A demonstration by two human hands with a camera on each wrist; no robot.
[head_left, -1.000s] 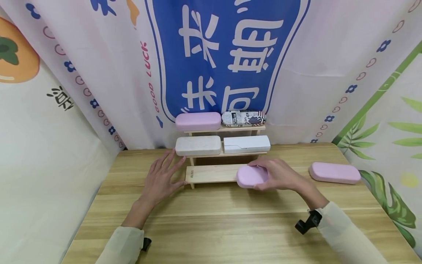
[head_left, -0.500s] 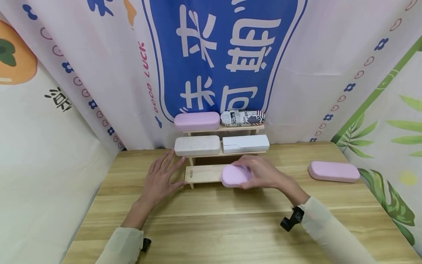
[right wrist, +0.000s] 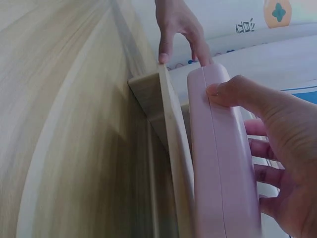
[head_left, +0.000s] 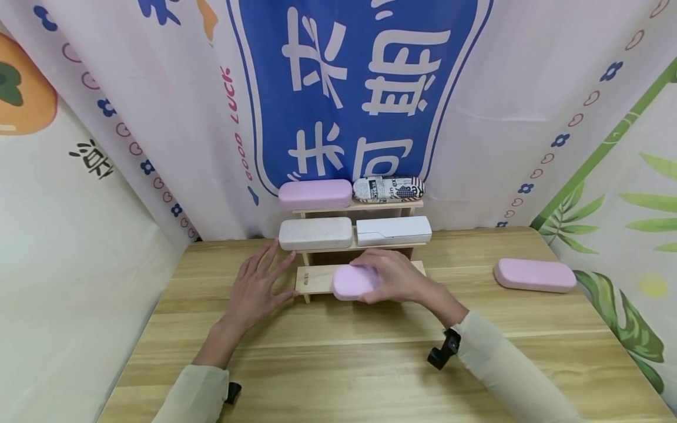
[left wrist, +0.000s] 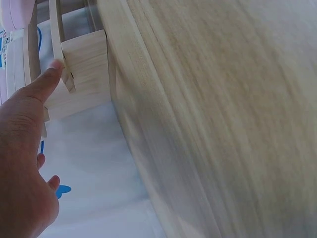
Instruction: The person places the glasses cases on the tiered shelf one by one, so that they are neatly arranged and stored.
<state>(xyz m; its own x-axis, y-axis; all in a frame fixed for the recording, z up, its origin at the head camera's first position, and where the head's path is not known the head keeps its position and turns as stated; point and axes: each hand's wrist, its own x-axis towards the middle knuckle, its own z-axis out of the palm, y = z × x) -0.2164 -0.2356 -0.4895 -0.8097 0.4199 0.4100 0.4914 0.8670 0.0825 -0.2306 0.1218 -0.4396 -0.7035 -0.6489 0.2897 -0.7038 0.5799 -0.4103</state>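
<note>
My right hand [head_left: 394, 275] grips a pink glasses case [head_left: 353, 283] from its right side, thumb in front and fingers behind. In the right wrist view the case [right wrist: 218, 163] lies lengthwise along the lowest shelf [right wrist: 173, 124], at or just over its surface; I cannot tell whether it touches. My left hand [head_left: 256, 289] has its fingers spread at the left end of the wooden stepped rack [head_left: 317, 277]. Its thumb touches the lowest shelf's left end, as the left wrist view shows at the shelf edge [left wrist: 67, 74]. Its other fingertips are by the middle shelf's left end.
The middle shelf bears a pale grey case [head_left: 315, 233] and a white case [head_left: 394, 230]. On the top shelf are another pink case [head_left: 315, 194] and a newspaper-print case [head_left: 388, 189]. One more pink case [head_left: 535, 275] lies on the table [head_left: 338, 364] at right. A printed curtain [head_left: 486, 147] hangs behind.
My right hand has moved left along the lowest shelf with the pink glasses case, uncovering the shelf's right end. My left hand has stayed in place at the rack's left end.
</note>
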